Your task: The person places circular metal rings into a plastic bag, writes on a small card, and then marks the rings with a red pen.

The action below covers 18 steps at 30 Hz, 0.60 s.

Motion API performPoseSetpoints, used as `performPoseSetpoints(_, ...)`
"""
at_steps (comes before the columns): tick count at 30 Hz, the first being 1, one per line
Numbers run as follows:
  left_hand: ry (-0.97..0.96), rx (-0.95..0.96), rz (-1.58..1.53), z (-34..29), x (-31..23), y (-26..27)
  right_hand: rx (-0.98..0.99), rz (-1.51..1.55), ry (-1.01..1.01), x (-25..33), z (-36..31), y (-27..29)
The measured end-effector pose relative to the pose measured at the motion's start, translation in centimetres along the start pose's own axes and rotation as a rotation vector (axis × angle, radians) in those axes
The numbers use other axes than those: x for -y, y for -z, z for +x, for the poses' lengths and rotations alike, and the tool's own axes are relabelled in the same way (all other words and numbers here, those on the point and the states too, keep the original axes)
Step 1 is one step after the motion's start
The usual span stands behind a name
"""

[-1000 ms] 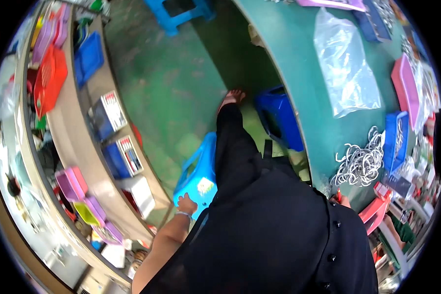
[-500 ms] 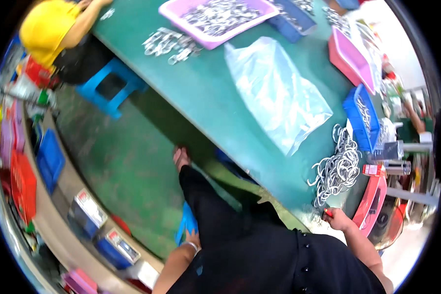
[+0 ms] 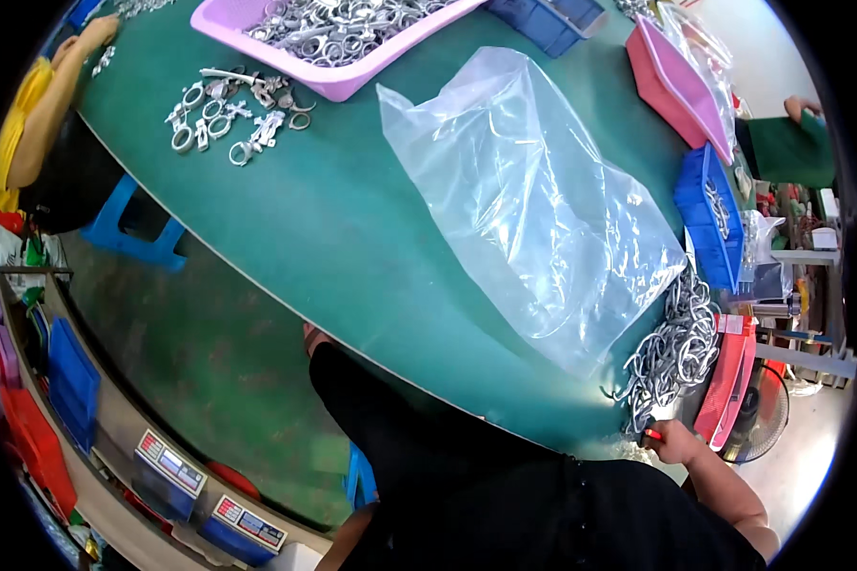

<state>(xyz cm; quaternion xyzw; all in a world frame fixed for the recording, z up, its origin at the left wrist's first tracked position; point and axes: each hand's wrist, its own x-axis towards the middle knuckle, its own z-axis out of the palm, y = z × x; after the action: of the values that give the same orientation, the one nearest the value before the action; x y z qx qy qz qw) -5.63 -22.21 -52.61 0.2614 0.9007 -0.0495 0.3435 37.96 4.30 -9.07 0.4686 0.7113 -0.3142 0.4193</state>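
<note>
My right hand [image 3: 677,443] is at the table's near right edge, its fingers closed on a small red object [image 3: 652,434] whose kind I cannot make out. Right beside it lies a heap of curved grey metal hooks [image 3: 674,344]. A large clear plastic bag [image 3: 533,209] lies flat on the green table [image 3: 352,257], its near corner reaching the heap. Of my left arm only the forearm [image 3: 350,539] shows at the lower edge, next to a blue stool [image 3: 358,476]; the hand itself is hidden.
A pink basin [image 3: 338,84] of metal parts stands far left, with loose ring-shaped castings [image 3: 221,122] before it. Blue bins [image 3: 709,224] and a pink tub [image 3: 681,95] line the right. A co-worker's arm [image 3: 43,128] is at far left. A fan [image 3: 767,419] stands beyond my right hand.
My view has shifted, bringing the table closer and the co-worker toward the left rim. My left hand, earlier seen at the blue stool, has dropped out of sight. The right hand keeps its grip.
</note>
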Motion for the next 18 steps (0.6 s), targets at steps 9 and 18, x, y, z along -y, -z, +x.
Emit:
performPoseSetpoints(9, -0.239, 0.298, 0.105, -10.3, 0.5, -0.1, -0.111, -0.06, 0.129, -1.2, -0.2, -1.3)
performPoseSetpoints(18, -0.508, 0.511, 0.305, -12.4, 0.9, 4.3, -0.205, -0.048, 0.066, -1.5, -0.1, -2.0)
